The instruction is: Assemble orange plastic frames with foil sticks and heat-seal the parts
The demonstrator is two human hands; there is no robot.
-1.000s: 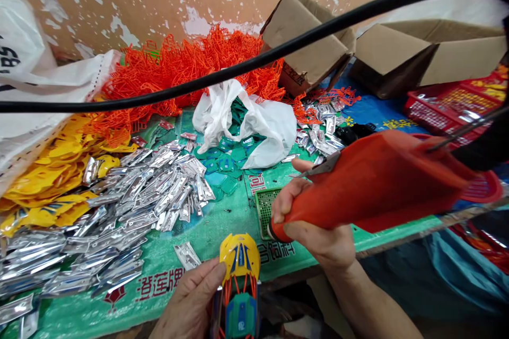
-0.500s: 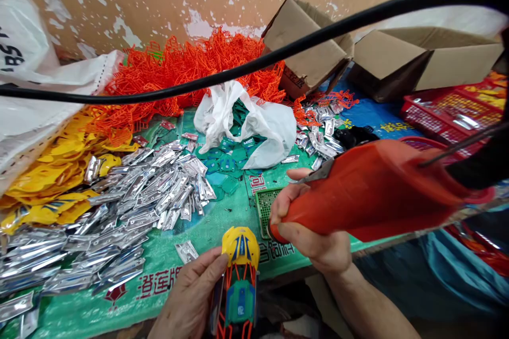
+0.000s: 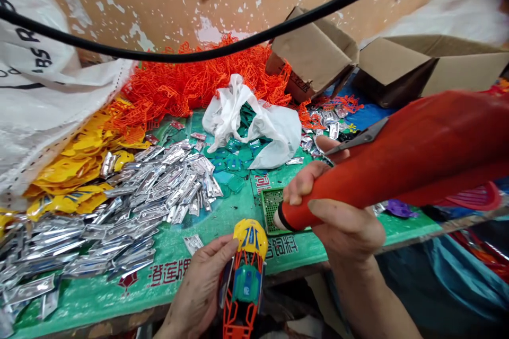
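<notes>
My left hand (image 3: 207, 280) is closed round the side of a toy car (image 3: 245, 288) with a yellow nose, an orange cage frame and a green middle, held just off the table's near edge. My right hand (image 3: 338, 217) grips a red electric screwdriver (image 3: 369, 161), its fingers wrapped round the front part. The driver's nose points down and left over a small green tray (image 3: 267, 206), whose contents are too small to make out. The bit's very tip is hard to see.
Silvery panels (image 3: 186, 180) lie heaped at left beside yellow shells (image 3: 75, 164). Orange frames (image 3: 175, 87) pile up behind a white bag (image 3: 278, 130) with green parts. Cardboard boxes (image 3: 314, 55) stand at the back right. A black cable (image 3: 199, 55) hangs across the view.
The screwdriver's nose shows more clearly over the tray now, its body tilted further to the right. The toy car stays in my left hand. The whole view has shifted slightly.
</notes>
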